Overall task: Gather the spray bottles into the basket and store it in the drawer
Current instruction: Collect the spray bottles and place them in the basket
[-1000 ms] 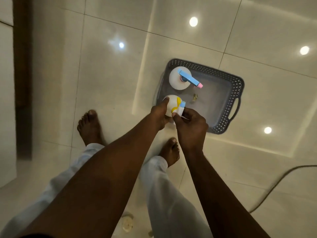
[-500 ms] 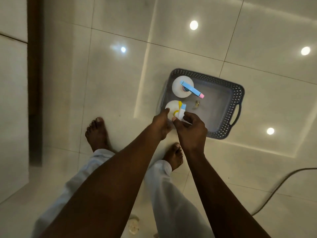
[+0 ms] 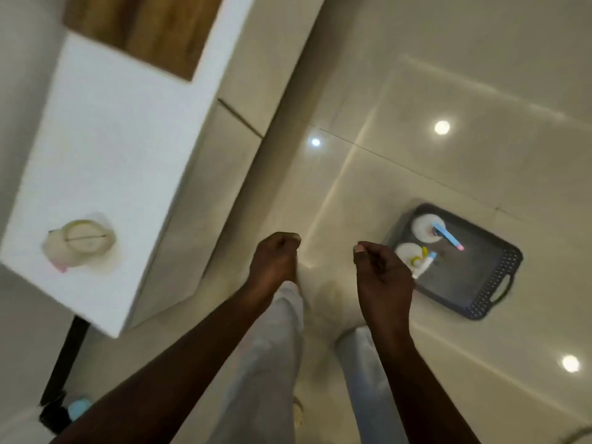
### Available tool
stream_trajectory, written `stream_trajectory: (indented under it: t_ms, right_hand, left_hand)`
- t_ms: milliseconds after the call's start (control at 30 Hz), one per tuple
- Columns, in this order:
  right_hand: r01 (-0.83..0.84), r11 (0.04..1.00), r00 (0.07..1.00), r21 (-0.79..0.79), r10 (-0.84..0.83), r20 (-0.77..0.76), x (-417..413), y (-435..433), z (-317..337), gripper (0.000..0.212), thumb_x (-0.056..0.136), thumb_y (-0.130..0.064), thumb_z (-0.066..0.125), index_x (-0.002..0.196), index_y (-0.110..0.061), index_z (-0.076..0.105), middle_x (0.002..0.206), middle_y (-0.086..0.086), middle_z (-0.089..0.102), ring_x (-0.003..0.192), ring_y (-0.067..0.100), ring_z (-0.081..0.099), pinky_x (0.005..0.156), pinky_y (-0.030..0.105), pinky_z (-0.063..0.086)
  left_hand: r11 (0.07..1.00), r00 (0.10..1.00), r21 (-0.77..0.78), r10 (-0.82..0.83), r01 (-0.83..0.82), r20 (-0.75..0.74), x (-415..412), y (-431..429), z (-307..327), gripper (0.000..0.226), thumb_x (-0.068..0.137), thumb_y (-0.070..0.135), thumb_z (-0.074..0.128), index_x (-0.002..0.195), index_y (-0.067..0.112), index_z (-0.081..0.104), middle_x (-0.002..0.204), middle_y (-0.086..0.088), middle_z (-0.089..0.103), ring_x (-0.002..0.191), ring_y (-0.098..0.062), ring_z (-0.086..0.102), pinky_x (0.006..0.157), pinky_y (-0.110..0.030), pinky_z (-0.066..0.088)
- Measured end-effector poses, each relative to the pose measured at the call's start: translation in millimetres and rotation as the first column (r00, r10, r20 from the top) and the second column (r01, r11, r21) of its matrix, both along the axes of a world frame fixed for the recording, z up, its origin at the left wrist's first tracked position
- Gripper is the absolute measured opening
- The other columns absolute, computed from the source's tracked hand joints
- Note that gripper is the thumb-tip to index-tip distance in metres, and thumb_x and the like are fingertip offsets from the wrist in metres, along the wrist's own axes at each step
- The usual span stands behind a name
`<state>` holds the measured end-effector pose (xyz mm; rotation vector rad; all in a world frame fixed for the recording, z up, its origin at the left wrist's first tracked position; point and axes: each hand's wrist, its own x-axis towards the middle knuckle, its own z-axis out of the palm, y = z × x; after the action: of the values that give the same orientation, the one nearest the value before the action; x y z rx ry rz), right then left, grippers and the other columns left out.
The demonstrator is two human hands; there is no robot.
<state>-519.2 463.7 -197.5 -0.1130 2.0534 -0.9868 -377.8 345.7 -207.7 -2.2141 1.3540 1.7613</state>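
A dark grey perforated basket [image 3: 487, 296] sits on the glossy floor at the right. Two white spray bottles stand in its left end: one with a blue and pink nozzle [image 3: 427, 227], one with a yellow and blue nozzle [image 3: 408, 254]. A third spray bottle [image 3: 78, 243], pale with a pink tip, stands on the white cabinet at the left. My left hand [image 3: 275, 259] and my right hand [image 3: 381, 274] hover above the floor, both loosely curled and holding nothing. My right hand covers the basket's near left corner.
A white cabinet [image 3: 105, 149] with a wooden inset [image 3: 144, 30] fills the left side, with seams in its front panels [image 3: 240, 116]. A light blue object [image 3: 78, 408] lies near a black leg at the lower left. My legs in pale trousers stand below my hands.
Both hands have let go of the yellow-nozzled bottle, which stays in the basket. My hands pulled back and the view swung left, bringing the cabinet and third bottle into sight.
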Motion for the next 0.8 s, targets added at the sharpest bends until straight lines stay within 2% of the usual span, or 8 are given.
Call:
stream_trajectory:
  t_ms: [100,200,367,600,700,800]
  right_hand:
    - [-0.074,0.992,0.996,-0.1,0.079,0.049,28,-44,42,0.011,0.099,-0.03,0.07,0.104,-0.026,0.078,0.096,-0.005,0.08,0.094,0.016,0.076,0.093,0.052,0.061]
    - [-0.167,0.974,0.981,-0.151,0.179,0.07,59,-87,79,0.013,0.097,-0.035,0.071,0.103,-0.027,0.079,0.094,-0.007,0.08,0.094,0.012,0.077,0.091,0.049,0.063]
    - [-0.325,0.918,0.932,-0.227,0.351,0.088,113,-154,127,0.022,0.091,-0.043,0.071,0.105,-0.028,0.079,0.097,-0.007,0.08,0.096,0.012,0.077,0.091,0.049,0.064]
    - [-0.51,0.823,0.822,-0.25,0.552,0.141,202,-240,156,0.019,0.09,-0.044,0.075,0.103,-0.03,0.078,0.097,-0.004,0.08,0.1,0.018,0.077,0.095,0.053,0.061]
    - [-0.6,0.766,0.753,-0.232,0.638,0.162,245,-276,157,0.02,0.091,-0.04,0.076,0.105,-0.027,0.078,0.105,-0.004,0.08,0.107,0.019,0.076,0.099,0.053,0.06]
    - [-0.69,0.689,0.673,-0.22,0.723,0.155,283,-307,152,0.028,0.091,-0.043,0.076,0.112,-0.024,0.077,0.11,-0.008,0.078,0.112,0.017,0.074,0.101,0.051,0.059]
  left_hand:
    - [0.992,0.998,-0.116,0.055,-0.054,0.005,58,-32,62,0.017,0.099,0.037,0.067,0.105,0.025,0.078,0.111,-0.001,0.08,0.109,-0.024,0.075,0.1,-0.048,0.061]
    - [0.964,0.984,-0.202,0.176,-0.172,0.001,121,-58,115,0.022,0.102,0.035,0.066,0.114,0.021,0.078,0.113,0.0,0.079,0.111,-0.022,0.074,0.097,-0.046,0.061]
    - [0.88,0.916,-0.262,0.399,-0.397,-0.046,214,-87,171,0.014,0.102,0.032,0.067,0.108,0.027,0.078,0.115,0.001,0.08,0.112,-0.018,0.075,0.096,-0.042,0.062]
    - [0.713,0.738,-0.2,0.667,-0.672,-0.105,308,-110,179,0.02,0.1,0.029,0.069,0.113,0.018,0.077,0.121,-0.006,0.078,0.114,-0.025,0.074,0.094,-0.041,0.062]
    - [0.623,0.636,-0.131,0.762,-0.771,-0.117,338,-120,168,0.017,0.1,0.025,0.068,0.113,0.017,0.075,0.125,-0.009,0.076,0.11,-0.025,0.072,0.09,-0.038,0.06]
    - [0.504,0.508,-0.064,0.85,-0.861,-0.139,361,-128,149,0.015,0.102,0.022,0.065,0.114,0.018,0.073,0.12,-0.005,0.071,0.109,-0.025,0.066,0.087,-0.037,0.057]
